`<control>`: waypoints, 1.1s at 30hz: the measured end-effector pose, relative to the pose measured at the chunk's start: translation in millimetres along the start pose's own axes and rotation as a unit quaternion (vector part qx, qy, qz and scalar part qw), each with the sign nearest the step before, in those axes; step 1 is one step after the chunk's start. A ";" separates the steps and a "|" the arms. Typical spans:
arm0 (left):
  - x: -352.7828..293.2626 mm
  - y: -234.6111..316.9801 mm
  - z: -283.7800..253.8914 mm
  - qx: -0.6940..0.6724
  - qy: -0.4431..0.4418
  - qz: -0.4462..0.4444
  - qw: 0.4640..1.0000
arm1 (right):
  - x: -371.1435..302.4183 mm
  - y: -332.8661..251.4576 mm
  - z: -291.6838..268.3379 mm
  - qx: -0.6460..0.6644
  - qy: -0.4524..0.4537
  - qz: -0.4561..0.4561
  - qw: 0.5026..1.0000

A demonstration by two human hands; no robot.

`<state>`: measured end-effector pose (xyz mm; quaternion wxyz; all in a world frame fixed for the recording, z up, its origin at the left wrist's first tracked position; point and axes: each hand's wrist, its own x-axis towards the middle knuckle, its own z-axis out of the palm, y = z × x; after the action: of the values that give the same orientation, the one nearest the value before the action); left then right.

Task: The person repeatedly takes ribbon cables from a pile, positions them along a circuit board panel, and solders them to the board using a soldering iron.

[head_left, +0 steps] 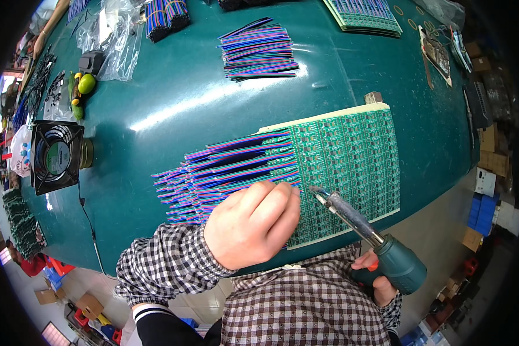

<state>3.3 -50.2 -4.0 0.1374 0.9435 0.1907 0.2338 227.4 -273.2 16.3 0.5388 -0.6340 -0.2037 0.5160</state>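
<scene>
A panel of green circuit boards (346, 167) lies on the table in front of me, on a pale backing. Rows of multicoloured flat wires (230, 161) run leftward from its left part. My left hand (254, 222) is closed in a pinch over the wire ends at the panel, on a multicoloured wire mostly hidden by the fingers. In my right hand (380, 285) is a dark green soldering gun (401, 262), gripped by its handle. Its tip points up and left, close above the boards and just right of my left fingertips; contact is unclear.
A loose pile of cut wires (258, 49) lies farther back, with bundled wires (166, 17) to its left. Another stack of boards (366, 14) sits at the far right. On the left stand a black fan (57, 157) with its cord and a green round fruit (87, 84).
</scene>
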 end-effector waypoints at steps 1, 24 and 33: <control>-0.2 -0.1 0.0 0.000 -0.001 0.000 1.000 | -1.5 3.1 -3.9 -0.003 -0.015 -0.001 1.000; -2.8 -1.6 3.3 0.060 0.024 0.052 0.996 | -3.9 4.4 2.9 0.048 0.015 0.015 0.999; -2.2 -3.6 1.0 0.060 0.008 0.064 0.996 | -2.7 7.3 0.3 0.039 -0.003 0.015 0.999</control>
<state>0.9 -48.0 -7.0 0.0634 0.9584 0.1447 0.2378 223.9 -277.7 11.0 0.5548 -0.6142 -0.1756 0.5330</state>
